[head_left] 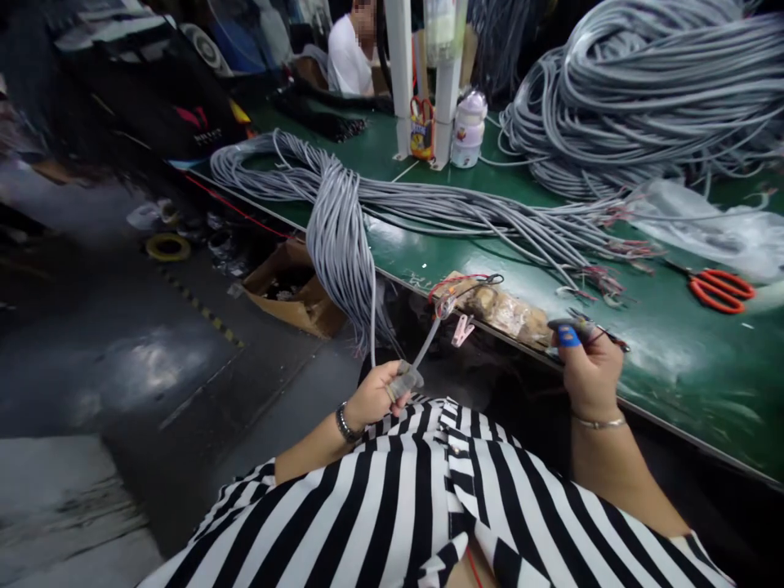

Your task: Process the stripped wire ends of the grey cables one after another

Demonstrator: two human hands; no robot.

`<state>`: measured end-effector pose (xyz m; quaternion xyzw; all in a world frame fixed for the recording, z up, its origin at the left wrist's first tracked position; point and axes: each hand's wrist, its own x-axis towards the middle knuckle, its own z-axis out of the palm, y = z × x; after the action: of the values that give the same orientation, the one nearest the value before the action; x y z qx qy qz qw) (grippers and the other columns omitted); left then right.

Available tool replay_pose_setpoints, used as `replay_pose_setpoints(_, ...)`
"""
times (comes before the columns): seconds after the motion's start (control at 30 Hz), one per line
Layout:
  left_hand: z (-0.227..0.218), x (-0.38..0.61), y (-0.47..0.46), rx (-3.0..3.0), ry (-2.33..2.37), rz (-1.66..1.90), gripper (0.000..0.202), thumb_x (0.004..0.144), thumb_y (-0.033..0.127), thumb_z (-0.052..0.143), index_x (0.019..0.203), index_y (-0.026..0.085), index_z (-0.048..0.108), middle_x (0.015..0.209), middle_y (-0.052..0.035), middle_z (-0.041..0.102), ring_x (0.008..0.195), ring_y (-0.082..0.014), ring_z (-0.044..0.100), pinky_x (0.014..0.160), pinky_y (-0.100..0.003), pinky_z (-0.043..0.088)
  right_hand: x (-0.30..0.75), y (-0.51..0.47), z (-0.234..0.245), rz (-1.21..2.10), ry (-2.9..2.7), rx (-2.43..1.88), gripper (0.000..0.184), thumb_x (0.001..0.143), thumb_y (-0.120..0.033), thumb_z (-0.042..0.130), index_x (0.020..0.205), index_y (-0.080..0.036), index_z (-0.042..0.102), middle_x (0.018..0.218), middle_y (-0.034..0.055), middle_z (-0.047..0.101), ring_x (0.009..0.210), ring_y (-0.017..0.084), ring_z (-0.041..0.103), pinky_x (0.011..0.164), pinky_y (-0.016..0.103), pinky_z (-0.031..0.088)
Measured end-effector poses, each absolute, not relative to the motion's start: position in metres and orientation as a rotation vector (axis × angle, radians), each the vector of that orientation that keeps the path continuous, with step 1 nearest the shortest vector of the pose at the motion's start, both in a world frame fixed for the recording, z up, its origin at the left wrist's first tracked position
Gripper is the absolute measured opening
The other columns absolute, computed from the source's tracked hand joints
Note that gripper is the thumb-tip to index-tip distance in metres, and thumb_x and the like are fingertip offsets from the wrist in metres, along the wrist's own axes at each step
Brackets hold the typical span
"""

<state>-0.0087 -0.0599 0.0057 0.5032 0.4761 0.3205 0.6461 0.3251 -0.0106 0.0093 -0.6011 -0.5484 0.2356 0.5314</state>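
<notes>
My left hand [387, 389], with grey coverings on its fingers, is closed around a grey cable [428, 345] in front of the bench edge. The cable's upper end, with its thin wires, meets a tape-wrapped block [499, 310] on the edge. A pink clip [463, 330] hangs just below that end. My right hand [589, 359], blue tape around its thumb, is closed on a small dark tool [612, 338] at the right end of the block. My fingers hide most of the tool, so its exact kind cannot be made out.
Grey cables [429, 200] lie along the green bench [674, 384], one bundle drooping over its edge. A large cable coil [643, 98], orange-handled scissors [721, 290], a plastic bag [710, 224] and a bottle [469, 131] are on it. Below stands a cardboard box [322, 314]. A person [350, 53] is beyond.
</notes>
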Motion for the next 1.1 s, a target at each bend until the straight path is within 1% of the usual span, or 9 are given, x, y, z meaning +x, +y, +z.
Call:
replay_pose_setpoints(0.2,-0.007,-0.024,-0.070,1.153,1.149,0.700,0.051,0.076,0.064,0.065,0.076,0.014,0.056,0.053,0.0020,0.056,0.040,-0.0068,0.050,0.042,-0.017,0.041,0.251,-0.040,0.026,0.956,-1.755,-1.141,0.023,0.087,-0.038,0.058,0.093,-0.020,0.071,0.079,0.0054,0.069,0.070,0.018,0.064,0.066,0.030,0.051)
replay_pose_setpoints(0.37,-0.011,-0.022,-0.070,1.198,1.198,0.712,0.042,0.076,0.056,0.068,0.075,0.015,0.059,0.054,0.0016,0.058,0.043,-0.0082,0.053,0.044,-0.018,0.044,0.212,-0.031,0.036,1.124,-1.743,-1.196,0.027,0.084,-0.045,0.061,0.089,-0.018,0.064,0.070,0.0017,0.063,0.060,0.014,0.055,0.057,0.025,0.046)
replay_pose_setpoints(0.5,-0.018,-0.016,-0.075,1.246,1.225,0.697,0.029,0.075,0.044,0.071,0.077,0.016,0.062,0.057,0.0009,0.062,0.047,-0.0100,0.057,0.049,-0.020,0.047,0.200,-0.023,0.036,1.004,-1.764,-1.306,0.029,0.081,-0.047,0.064,0.079,-0.019,0.056,0.058,-0.0021,0.053,0.052,0.011,0.043,0.049,0.024,0.036)
replay_pose_setpoints(0.6,-0.018,-0.012,-0.071,1.302,1.198,0.672,0.026,0.075,0.041,0.072,0.077,0.017,0.064,0.060,0.0004,0.064,0.052,-0.0107,0.058,0.051,-0.020,0.047,0.195,-0.022,0.034,0.860,-1.761,-1.324,0.027,0.084,-0.045,0.061,0.076,-0.020,0.054,0.058,-0.0017,0.052,0.051,0.011,0.042,0.051,0.025,0.036)
replay_pose_setpoints(0.73,-0.006,-0.005,-0.049,1.195,0.890,0.611,0.045,0.071,0.056,0.074,0.085,0.015,0.062,0.072,-0.0043,0.069,0.060,-0.0127,0.064,0.057,-0.022,0.051,0.190,-0.024,0.031,0.931,-1.804,-1.162,0.021,0.086,-0.039,0.059,0.080,-0.020,0.057,0.066,0.0002,0.060,0.057,0.013,0.050,0.056,0.025,0.041)
replay_pose_setpoints(0.8,-0.001,-0.001,-0.037,1.095,0.748,0.543,0.056,0.069,0.067,0.071,0.087,0.015,0.059,0.069,-0.0049,0.068,0.052,-0.0124,0.062,0.049,-0.021,0.049,0.189,-0.024,0.030,0.992,-1.813,-1.068,0.018,0.087,-0.037,0.059,0.082,-0.020,0.058,0.070,0.0005,0.062,0.060,0.013,0.054,0.059,0.025,0.044)
replay_pose_setpoints(0.9,0.001,0.007,-0.028,1.066,0.806,0.633,0.059,0.070,0.071,0.066,0.083,0.015,0.056,0.055,0.0008,0.060,0.036,-0.0070,0.049,0.036,-0.016,0.036,0.190,-0.025,0.032,1.011,-1.739,-1.035,0.018,0.086,-0.038,0.061,0.089,-0.020,0.059,0.076,0.0015,0.064,0.063,0.013,0.055,0.061,0.026,0.045)
replay_pose_setpoints(1.0,-0.002,0.012,-0.031,1.210,0.995,0.871,0.050,0.076,0.064,0.065,0.078,0.015,0.060,0.056,0.0014,0.058,0.039,-0.0056,0.047,0.039,-0.016,0.037,0.191,-0.027,0.032,1.097,-1.677,-1.102,0.028,0.081,-0.043,0.068,0.095,-0.021,0.058,0.068,-0.0011,0.058,0.053,0.011,0.045,0.052,0.025,0.039)
replay_pose_setpoints(1.1,-0.005,0.013,-0.039,1.444,1.158,0.991,0.032,0.082,0.047,0.064,0.073,0.016,0.063,0.060,-0.0005,0.061,0.050,-0.0094,0.053,0.049,-0.020,0.045,0.187,-0.027,0.030,1.148,-1.648,-1.174,0.037,0.075,-0.047,0.074,0.096,-0.021,0.058,0.057,-0.0051,0.048,0.047,0.010,0.036,0.045,0.025,0.033)
